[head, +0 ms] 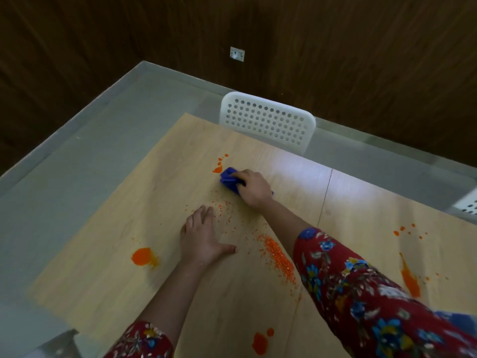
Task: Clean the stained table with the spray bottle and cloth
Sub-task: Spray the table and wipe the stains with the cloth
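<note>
On the table (108,241), right hand (251,188) grips cloth (229,180) — left hand (202,235) flat.

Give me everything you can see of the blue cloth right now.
The blue cloth is deep blue, soft-looking fabric, bunched into a creased wad rather than spread flat. It lies on the far part of the light wooden table, short of the white chair. The right hand covers its right part and grips it against the tabletop; a small blue bit peeks out past the hand. Its far-left edge meets, or nearly meets, an orange stain.
</note>
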Demonstrator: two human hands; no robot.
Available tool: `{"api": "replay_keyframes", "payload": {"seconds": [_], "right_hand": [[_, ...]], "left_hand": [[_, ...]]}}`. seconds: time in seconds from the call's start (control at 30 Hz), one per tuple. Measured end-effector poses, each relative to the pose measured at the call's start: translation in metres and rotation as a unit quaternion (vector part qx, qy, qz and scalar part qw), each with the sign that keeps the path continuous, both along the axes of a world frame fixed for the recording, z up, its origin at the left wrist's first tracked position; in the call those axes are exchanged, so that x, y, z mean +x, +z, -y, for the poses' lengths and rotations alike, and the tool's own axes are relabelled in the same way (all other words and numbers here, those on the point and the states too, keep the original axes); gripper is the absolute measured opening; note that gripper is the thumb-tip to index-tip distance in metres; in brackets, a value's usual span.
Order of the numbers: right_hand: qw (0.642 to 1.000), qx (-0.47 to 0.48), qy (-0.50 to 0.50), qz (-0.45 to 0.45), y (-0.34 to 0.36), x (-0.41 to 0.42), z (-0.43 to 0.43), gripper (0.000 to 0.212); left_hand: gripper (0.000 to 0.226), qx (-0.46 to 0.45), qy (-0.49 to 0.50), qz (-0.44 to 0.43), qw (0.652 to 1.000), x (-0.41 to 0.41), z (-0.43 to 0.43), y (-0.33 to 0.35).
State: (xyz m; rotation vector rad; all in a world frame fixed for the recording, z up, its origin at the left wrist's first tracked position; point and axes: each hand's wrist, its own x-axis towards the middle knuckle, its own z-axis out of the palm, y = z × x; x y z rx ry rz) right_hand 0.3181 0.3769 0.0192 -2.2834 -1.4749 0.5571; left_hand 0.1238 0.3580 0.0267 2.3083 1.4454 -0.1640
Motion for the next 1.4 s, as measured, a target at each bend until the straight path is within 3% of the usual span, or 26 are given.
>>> {"api": "replay_keyframes", "payload": {"seconds": [0.07, 0.13, 0.23, 0.33, 0.4, 0.53, 0.7, 0.83, 1.03, 1.27, 1.4], "right_hand": [[0.993, -0.039, 0.109, -0.016, 0.003, -0.011, 0.007, 0.044], [0.987, -0.043, 0.138, -0.067, 0.009, -0.009, 0.027, 0.042], [0.987, 0.050, -0.014, -0.149, 0.020, 0.008, 0.078, 0.036], [0.968, 0.067, -0.220, -0.096, 0.017, 0.037, 0.136, 0.036], [0.957, 0.031, -0.283, -0.054, 0.008, 0.043, 0.158, 0.038], [0.968, 0.035, -0.244, -0.033, -0.003, 0.010, 0.137, 0.040], [0.987, 0.005, -0.124, -0.104, 0.009, -0.027, 0.102, 0.040], [0.967, 0.070, -0.225, -0.099, 0.037, -0.009, 0.152, 0.041], [0.916, 0.001, -0.397, -0.063, 0.011, -0.046, 0.287, 0.051], [0.902, 0.054, -0.429, -0.006, -0.016, -0.092, 0.204, 0.057], [0.923, 0.036, -0.384, 0.008, -0.014, -0.104, 0.134, 0.057]], "left_hand": [[0.121, -0.006, -0.017, 0.010, 1.000, -0.005, 0.001, 0.000], [0.115, -0.016, -0.034, 0.024, 0.999, -0.016, 0.003, -0.001], [0.109, -0.003, -0.050, 0.030, 0.998, -0.036, 0.016, -0.001], [0.106, 0.017, -0.068, 0.030, 0.997, -0.046, 0.030, -0.005], [0.105, 0.009, -0.068, 0.029, 0.997, -0.046, 0.033, -0.005], [0.104, -0.003, -0.058, 0.038, 0.998, -0.044, 0.033, -0.004], [0.105, -0.018, -0.046, 0.044, 0.998, -0.043, 0.034, -0.003], [0.106, -0.018, -0.038, 0.050, 0.998, -0.044, 0.033, -0.003], [0.104, -0.018, -0.034, 0.061, 0.997, -0.044, 0.034, -0.006], [0.104, -0.011, -0.036, 0.071, 0.997, -0.046, 0.033, -0.007], [0.104, 0.003, -0.042, 0.070, 0.997, -0.046, 0.034, -0.007]]}}
